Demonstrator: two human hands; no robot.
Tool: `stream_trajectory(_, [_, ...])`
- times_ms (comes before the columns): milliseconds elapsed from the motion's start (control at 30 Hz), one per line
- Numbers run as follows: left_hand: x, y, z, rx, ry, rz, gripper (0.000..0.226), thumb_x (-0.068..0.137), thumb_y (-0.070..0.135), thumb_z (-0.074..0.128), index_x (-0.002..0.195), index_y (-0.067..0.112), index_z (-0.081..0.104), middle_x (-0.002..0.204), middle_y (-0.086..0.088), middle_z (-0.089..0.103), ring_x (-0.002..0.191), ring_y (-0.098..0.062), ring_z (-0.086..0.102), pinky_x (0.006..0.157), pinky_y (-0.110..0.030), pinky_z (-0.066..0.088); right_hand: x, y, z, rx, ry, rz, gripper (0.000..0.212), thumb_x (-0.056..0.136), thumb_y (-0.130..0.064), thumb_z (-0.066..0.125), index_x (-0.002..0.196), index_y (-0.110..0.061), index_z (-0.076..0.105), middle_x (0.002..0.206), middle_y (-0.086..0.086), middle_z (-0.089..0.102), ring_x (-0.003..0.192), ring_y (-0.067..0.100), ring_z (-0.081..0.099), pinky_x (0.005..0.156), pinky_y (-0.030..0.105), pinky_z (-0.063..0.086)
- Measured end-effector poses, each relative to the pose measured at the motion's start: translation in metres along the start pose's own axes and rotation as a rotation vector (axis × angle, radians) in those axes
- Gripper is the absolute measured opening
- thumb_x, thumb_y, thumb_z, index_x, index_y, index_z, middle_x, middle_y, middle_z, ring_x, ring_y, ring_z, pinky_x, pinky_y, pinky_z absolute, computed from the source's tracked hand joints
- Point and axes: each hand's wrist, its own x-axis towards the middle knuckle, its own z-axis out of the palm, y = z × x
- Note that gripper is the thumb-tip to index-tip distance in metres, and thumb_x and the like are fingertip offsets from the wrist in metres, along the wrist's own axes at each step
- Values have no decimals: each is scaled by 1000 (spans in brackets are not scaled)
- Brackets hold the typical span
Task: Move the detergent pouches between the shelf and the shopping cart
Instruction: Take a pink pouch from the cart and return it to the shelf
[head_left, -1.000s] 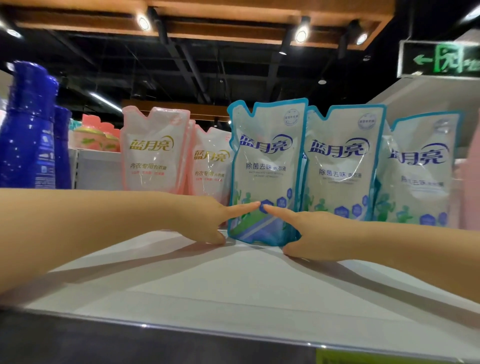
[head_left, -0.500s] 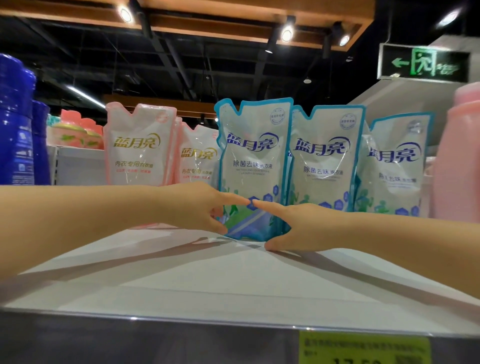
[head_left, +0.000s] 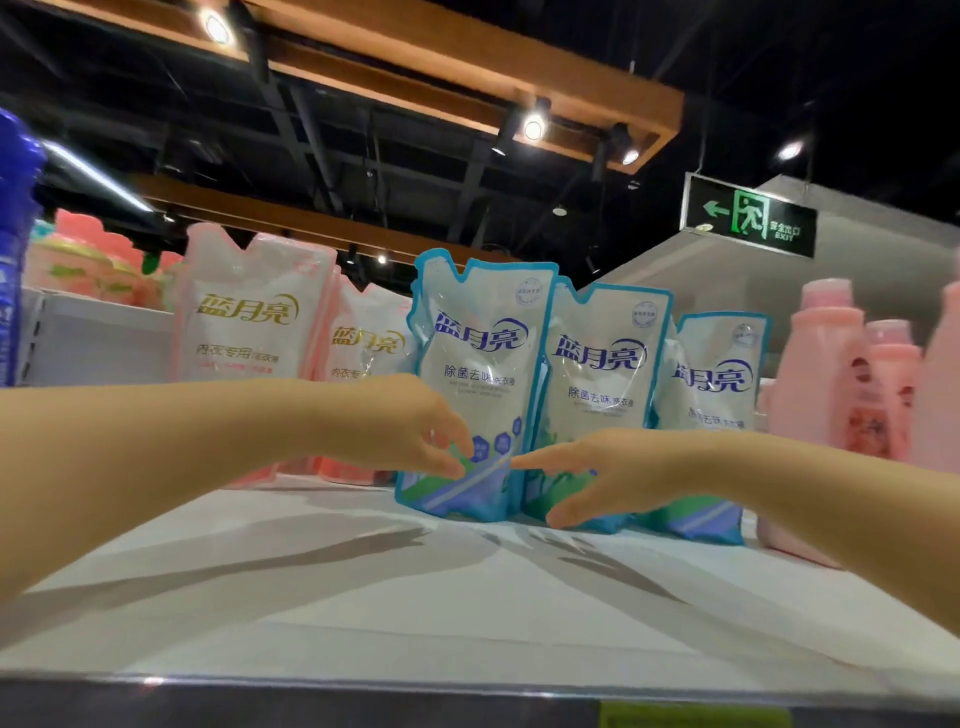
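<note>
Three blue-edged detergent pouches stand upright in a row on the white shelf (head_left: 363, 597). The front pouch (head_left: 480, 364) is nearest, with a second pouch (head_left: 605, 364) and a third pouch (head_left: 714, 379) to its right. My left hand (head_left: 405, 426) rests its curled fingertips on the lower left of the front pouch. My right hand (head_left: 613, 467) reaches in from the right, its index fingertip at that pouch's lower right edge and its thumb down near the shelf. Neither hand is closed around a pouch. No shopping cart is in view.
Two pink-edged pouches (head_left: 252, 322) stand left of the blue ones. Pink bottles (head_left: 836, 374) stand at the right, and a blue bottle (head_left: 15, 234) at the far left. A yellow price tag (head_left: 691, 717) sits on the shelf's front edge. An exit sign (head_left: 748, 215) hangs above.
My fingertips, which met in front of the pouch, have parted slightly. The left fingers have curled down onto the pouch. The view has swung right and tilted, showing more pink bottles.
</note>
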Motion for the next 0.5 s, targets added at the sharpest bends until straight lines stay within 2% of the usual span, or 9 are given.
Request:
stream_trajectory(100, [-7, 11, -6, -9, 22, 36, 29, 91, 39, 50, 117, 34, 60, 109, 4, 66, 94, -15, 59, 86, -31, 48, -14, -7, 0, 2, 8, 32, 63, 88, -52, 53, 139, -57, 17, 147, -14, 37, 133, 14, 38, 112, 31, 28])
stream_trajectory(233, [-15, 22, -11, 7, -2, 31, 25, 92, 36, 48, 112, 33, 63, 99, 7, 66, 84, -12, 56, 74, -20, 44, -41, -21, 1, 65, 25, 8, 62, 88, -50, 54, 140, -53, 20, 145, -11, 41, 132, 14, 40, 112, 33, 28])
stream_trajectory(300, [-19, 32, -16, -5, -2, 20, 24, 92, 38, 48, 108, 33, 65, 98, 8, 67, 84, -12, 57, 78, -24, 47, -58, -26, -1, 83, 42, -8, 62, 88, -49, 55, 141, -51, 21, 144, -10, 43, 132, 14, 41, 112, 33, 29])
stream_trajectory(433, [-29, 78, -31, -32, -30, 48, 28, 92, 44, 47, 114, 34, 61, 95, 10, 64, 77, -5, 57, 74, -21, 47, -104, -27, -4, 107, 91, -20, 60, 88, -46, 56, 139, -52, 25, 140, -12, 46, 129, 10, 43, 106, 25, 30])
stream_trajectory(500, [-35, 107, -40, -44, -11, 81, 32, 91, 45, 48, 119, 34, 58, 96, 9, 63, 81, -8, 57, 80, -25, 48, -134, -22, -4, 121, 145, -15, 60, 87, -44, 58, 139, -50, 29, 138, -12, 49, 127, 7, 44, 107, 23, 31])
